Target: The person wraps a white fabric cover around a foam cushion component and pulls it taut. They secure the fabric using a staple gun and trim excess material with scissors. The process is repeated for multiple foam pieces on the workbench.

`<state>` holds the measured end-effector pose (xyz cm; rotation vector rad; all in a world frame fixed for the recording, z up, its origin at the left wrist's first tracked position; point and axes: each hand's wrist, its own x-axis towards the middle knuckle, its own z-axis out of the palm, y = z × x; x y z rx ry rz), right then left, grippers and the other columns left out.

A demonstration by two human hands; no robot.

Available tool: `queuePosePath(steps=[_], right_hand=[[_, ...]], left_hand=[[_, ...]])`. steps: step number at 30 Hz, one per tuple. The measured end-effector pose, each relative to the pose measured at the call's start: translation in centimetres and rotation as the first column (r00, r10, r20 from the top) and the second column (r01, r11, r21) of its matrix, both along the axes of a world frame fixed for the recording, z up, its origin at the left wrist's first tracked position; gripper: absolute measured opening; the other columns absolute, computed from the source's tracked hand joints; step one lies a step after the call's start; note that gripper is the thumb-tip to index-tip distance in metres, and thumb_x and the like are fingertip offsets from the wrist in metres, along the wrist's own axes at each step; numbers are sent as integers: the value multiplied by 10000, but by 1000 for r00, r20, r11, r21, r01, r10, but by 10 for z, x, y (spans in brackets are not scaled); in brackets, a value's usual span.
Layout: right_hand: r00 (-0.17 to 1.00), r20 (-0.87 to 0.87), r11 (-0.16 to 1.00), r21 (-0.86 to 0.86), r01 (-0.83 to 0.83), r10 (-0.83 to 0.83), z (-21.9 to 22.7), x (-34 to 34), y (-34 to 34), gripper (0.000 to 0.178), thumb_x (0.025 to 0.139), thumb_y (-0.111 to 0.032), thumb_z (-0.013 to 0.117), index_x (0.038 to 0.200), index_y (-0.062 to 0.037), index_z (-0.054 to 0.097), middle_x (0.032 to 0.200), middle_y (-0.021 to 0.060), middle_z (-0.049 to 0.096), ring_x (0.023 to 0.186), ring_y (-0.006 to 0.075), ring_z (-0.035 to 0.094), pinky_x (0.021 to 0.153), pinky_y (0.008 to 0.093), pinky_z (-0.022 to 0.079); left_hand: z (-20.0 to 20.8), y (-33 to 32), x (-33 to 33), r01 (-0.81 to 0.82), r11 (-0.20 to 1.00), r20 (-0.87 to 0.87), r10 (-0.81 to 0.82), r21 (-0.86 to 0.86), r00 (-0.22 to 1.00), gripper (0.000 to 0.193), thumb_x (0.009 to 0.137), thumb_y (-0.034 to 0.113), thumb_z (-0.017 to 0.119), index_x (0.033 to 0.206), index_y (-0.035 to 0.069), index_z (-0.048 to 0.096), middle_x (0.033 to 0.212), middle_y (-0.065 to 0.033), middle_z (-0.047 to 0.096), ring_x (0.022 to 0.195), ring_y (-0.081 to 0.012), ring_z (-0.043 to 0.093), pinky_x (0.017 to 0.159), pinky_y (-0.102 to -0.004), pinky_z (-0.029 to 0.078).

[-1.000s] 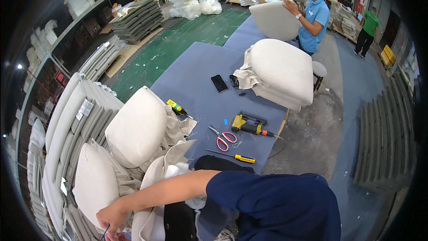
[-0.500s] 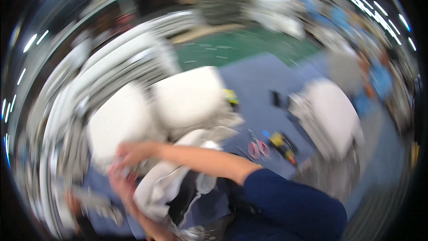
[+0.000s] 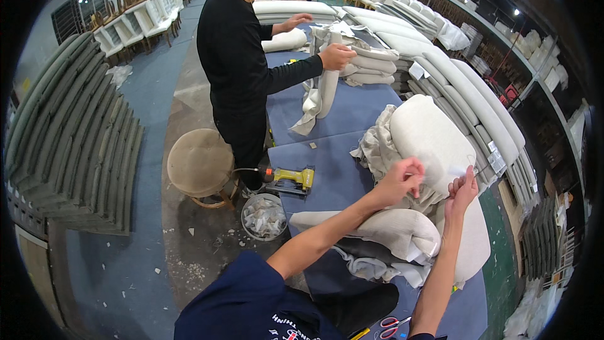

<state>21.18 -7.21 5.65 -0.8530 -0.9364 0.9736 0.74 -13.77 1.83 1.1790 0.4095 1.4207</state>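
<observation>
Both my arms reach over a pile of upholstered work on the blue table. My left hand [image 3: 404, 181] is above a cream padded cushion [image 3: 431, 135], fingers curled; what they hold, if anything, I cannot make out. At the cushion's right edge my right hand [image 3: 464, 190] pinches a thin pale thread, beside a small white piece [image 3: 454, 170]. A blurred, see-through patch shows between the hands. Loose beige fabric hangs from the cushion's left side. Below my wrists lies another cream padded piece [image 3: 396, 230], its cover bunched. Red-handled scissors [image 3: 390, 325] lie near me.
A yellow nail gun [image 3: 293, 179] with a hose rests at the table's left edge, above a bucket of scraps [image 3: 264, 217]. A round stool [image 3: 200, 162] stands left. A co-worker in black [image 3: 236, 69] handles fabric at the far end. Cushion stacks [image 3: 453, 97] line the right.
My view has swung left and sharpened, bringing the co-worker, stool and bucket into sight. My hands, close together earlier, are now apart over the cushion.
</observation>
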Motion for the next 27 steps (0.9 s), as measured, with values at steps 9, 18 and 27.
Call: queuePosePath(steps=[9, 18, 27], right_hand=[[986, 165, 997, -73, 22, -10, -2, 21, -33, 396, 983, -302, 676, 709, -171, 422, 564, -89, 338, 416, 28, 261, 381, 241, 175], [988, 139, 998, 29, 61, -65, 54, 17, -67, 296, 969, -268, 698, 765, -134, 529, 586, -85, 415, 438, 15, 292, 398, 235, 187], [843, 499, 966, 245, 84, -200, 10, -15, -50, 197, 881, -173, 785, 864, -12, 672, 738, -43, 609, 658, 40, 508, 598, 225, 411]], left_hand=[[-28, -136, -45, -100, 914, -564, 325, 393, 759, 706, 744, 241, 852, 1337, 50, 521, 1247, -118, 630, 1167, -302, 624, 982, -390, 500], [-41, -177, -6, -211, 804, -579, 556, 555, 596, 839, 616, 163, 882, 1359, 50, 511, 1250, -142, 654, 1085, -343, 662, 933, -425, 539], [-10, -179, -5, -211, 479, -300, 777, 852, 553, 698, 766, 285, 811, 1326, 60, 459, 1328, -236, 528, 1188, -426, 585, 1037, -548, 482]])
